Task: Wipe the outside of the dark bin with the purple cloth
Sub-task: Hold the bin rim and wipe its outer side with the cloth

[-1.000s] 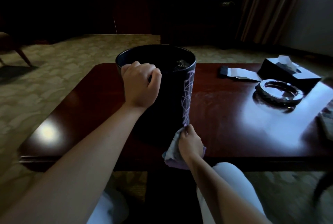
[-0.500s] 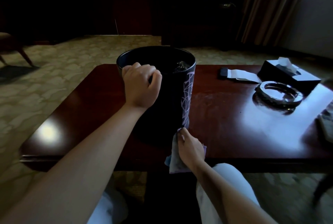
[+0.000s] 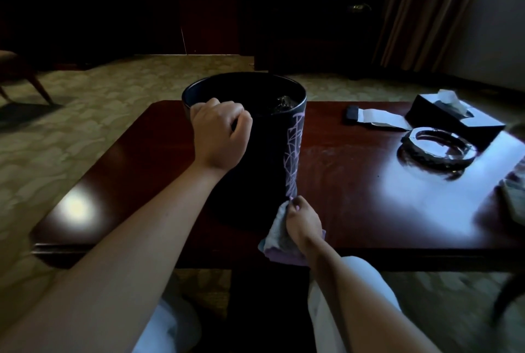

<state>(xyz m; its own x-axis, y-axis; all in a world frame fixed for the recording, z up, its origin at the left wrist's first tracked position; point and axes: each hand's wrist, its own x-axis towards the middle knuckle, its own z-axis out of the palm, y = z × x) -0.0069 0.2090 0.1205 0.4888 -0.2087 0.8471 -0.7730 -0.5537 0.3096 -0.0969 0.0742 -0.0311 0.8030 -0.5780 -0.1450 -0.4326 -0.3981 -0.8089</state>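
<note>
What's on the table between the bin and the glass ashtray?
Nothing: in the head view, the stretch of table between the bin and the ashtray is bare wood with faint smudges and window glare.

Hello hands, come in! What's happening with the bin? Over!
Left hand grips the bin rim. Right hand holds purple cloth at the bin's base. Nothing in the way; ashtray sits apart.
</note>
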